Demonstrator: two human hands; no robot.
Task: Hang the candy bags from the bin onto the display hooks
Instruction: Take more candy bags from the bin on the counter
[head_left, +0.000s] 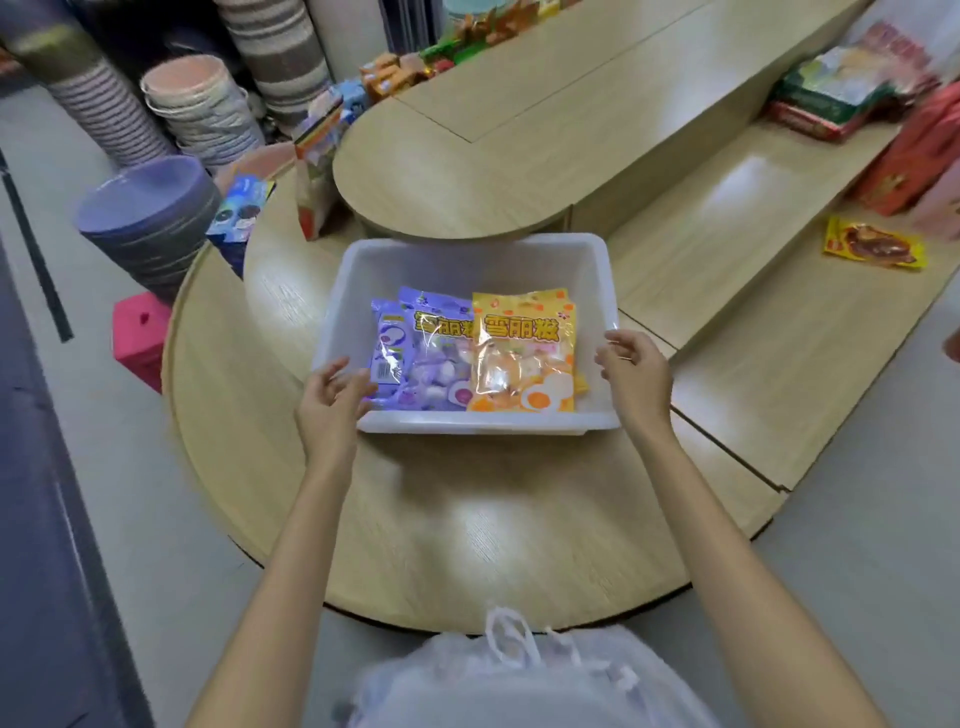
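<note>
At the bottom of the frame I am seeing a pale, thin garment (524, 680) with a white string, closest to the camera. From there my two bare arms are reaching up toward the centre. My left hand (332, 402) is hanging open at the lower left corner of the white bin (488, 260), fingers spread and loose, gripping nothing; whether the fingertips touch the bin I cannot tell. My right hand (631, 371) is also open, fingers slightly curled just beside the right rim of the bin, holding nothing. The bin is sitting on a round wooden table (467, 519) in the middle of the frame. Inside it the candy bags are lying flat: purple bags (421, 353) on the left, orange bags (524, 353) on the right, overlapping a little. At the right of the frame a small yellow packet (875, 244) is lying on a lower wooden shelf.
</note>
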